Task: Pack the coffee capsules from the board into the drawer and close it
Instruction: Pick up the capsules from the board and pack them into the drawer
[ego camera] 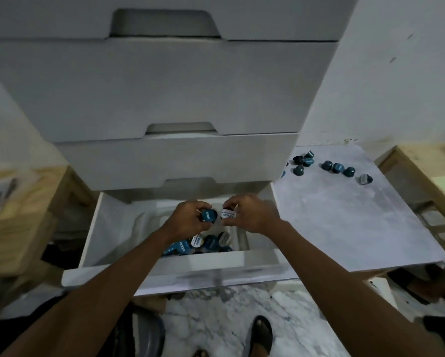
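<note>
Left hand (pixel 187 219) pinches blue coffee capsule (pixel 209 215); right hand (pixel 249 215) pinches white-lidded capsule (pixel 227 215), the two nearly touching over open drawer (pixel 118 253). Capsule pile (pixel 203 244) directly beneath grips, against drawer front edge. Loose capsules (pixel 337 168) on board (pixel 357 222), well right of grips. Bare drawer room left of grips.

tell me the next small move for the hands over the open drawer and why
Probably let go: the left hand and the right hand each hold a capsule above the open drawer, right over the pile of capsules already inside. Then go back to the board, where more capsules lie.
</note>
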